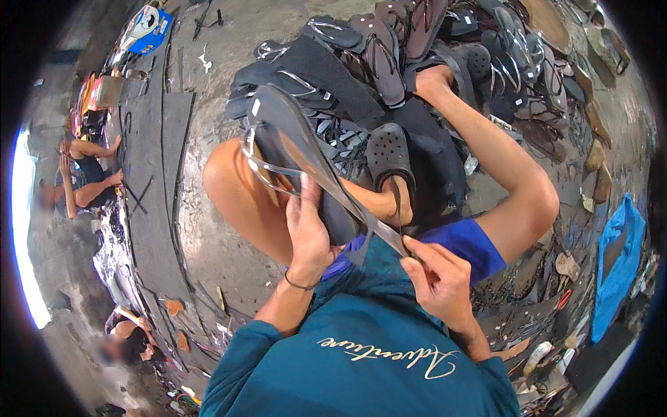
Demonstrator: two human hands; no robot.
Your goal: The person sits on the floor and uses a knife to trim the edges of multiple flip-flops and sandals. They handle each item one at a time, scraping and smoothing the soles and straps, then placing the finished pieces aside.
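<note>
My left hand [309, 226] is closed around a dark flip-flop [281, 115] with shiny silver straps, holding it tilted up over my lap. Its toe end points away to the upper left. Near the heel end, my right hand [441, 278] pinches a thin, flat grey piece [389, 238] that runs along the sole's edge. Whether this is a blade or a strip of sole material, I cannot tell. A narrow dark strip hangs beside it. Below the flip-flop, a black clog [390, 154] with holes is on my foot.
Many sandals, such as a brown flip-flop [382, 59], lie heaped ahead. Dark scraps [340, 142] are scattered by my foot. Long dark sheets [149, 201] cover the floor at left. A blue piece [617, 267] lies at right. Two people [90, 170] sit farther left.
</note>
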